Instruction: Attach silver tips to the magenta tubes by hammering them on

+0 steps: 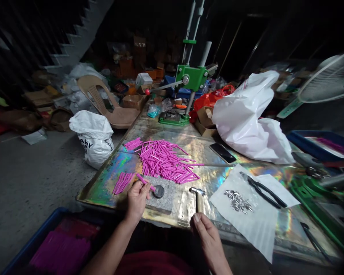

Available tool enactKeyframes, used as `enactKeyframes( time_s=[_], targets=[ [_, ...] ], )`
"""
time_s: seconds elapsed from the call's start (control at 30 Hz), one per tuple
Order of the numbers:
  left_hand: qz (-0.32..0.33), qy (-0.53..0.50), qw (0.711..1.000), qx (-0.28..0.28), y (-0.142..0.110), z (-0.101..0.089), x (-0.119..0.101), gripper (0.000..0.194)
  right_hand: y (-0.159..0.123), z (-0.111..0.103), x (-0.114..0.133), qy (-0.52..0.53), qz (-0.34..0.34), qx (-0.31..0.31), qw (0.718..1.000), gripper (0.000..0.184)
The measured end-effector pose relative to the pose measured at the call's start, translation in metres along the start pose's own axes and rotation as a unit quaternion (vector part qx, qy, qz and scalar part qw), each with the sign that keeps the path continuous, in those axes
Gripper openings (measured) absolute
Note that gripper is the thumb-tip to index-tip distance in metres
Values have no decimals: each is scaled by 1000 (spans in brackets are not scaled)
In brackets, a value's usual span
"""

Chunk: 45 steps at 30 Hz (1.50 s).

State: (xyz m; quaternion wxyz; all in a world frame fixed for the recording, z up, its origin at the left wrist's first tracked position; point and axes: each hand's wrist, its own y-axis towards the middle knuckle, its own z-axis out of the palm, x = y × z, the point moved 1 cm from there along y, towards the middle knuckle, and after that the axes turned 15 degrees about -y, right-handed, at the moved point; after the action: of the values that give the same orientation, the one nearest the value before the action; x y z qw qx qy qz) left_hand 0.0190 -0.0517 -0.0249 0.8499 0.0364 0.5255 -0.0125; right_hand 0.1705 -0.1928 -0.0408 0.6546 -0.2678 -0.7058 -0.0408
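My left hand (137, 200) pinches a thin pink pen-like stick (144, 180), its lower end close to a round dark metal block (159, 191). That block sits on a grey stone slab (167, 196) near the table's front edge. My right hand (205, 231) is closed around the wooden handle of a small hammer (200, 202), whose head lies low over the table right of the slab. Behind the slab spreads a large heap of pink sticks (163, 160). A smaller row of pink sticks (122, 182) lies left of my left hand.
White paper (255, 229) on the right bears small metal tips (237, 201) and black-handled pliers (265, 193). A phone (223, 152), a white plastic bag (246, 118) and a green hand press (192, 76) stand farther back. A blue crate (43, 233) is at lower left.
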Motion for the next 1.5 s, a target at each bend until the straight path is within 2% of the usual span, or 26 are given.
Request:
enactKeyframes(
  time_s=[0.23,0.53,0.73,0.87,0.97,1.03,1.1,1.17,1.23,1.27,1.33,1.43,1.5],
  targets=[
    [26,45,998,22,0,2,4,12,-1,-5,-2,-6,13,-25,1000,44],
    [46,68,996,18,-1,0,5,10,2,-16,-18,-34,-2,-67,997,39],
    [47,74,996,10,-2,1,4,8,3,-22,-13,-47,-9,-87,995,40],
    [48,79,996,16,-2,0,5,7,6,-30,-8,-106,-21,-85,991,41],
    [60,113,991,33,-2,-3,5,8,13,-39,-9,-231,-34,-116,965,37],
    [81,165,981,66,-1,-4,4,9,18,-43,-12,-344,-37,-142,928,31],
    [114,220,962,114,-1,-3,0,11,22,-43,-15,-438,-41,-139,887,29],
    [150,261,939,166,-1,0,-6,13,26,-41,-17,-493,-48,-118,860,32],
    [174,288,920,204,0,3,-12,16,30,-42,-17,-513,-34,-114,850,36],
    [181,300,911,216,-1,5,-14,17,32,-43,-16,-503,-16,-119,856,38],
    [187,323,899,230,-1,7,-17,18,34,-47,-15,-423,32,-110,899,36],
    [195,346,887,236,-1,8,-18,19,33,-50,-7,-206,70,-60,974,20],
    [201,356,880,241,-1,7,-17,19,27,-45,2,-88,63,-35,993,18]
  ],
)
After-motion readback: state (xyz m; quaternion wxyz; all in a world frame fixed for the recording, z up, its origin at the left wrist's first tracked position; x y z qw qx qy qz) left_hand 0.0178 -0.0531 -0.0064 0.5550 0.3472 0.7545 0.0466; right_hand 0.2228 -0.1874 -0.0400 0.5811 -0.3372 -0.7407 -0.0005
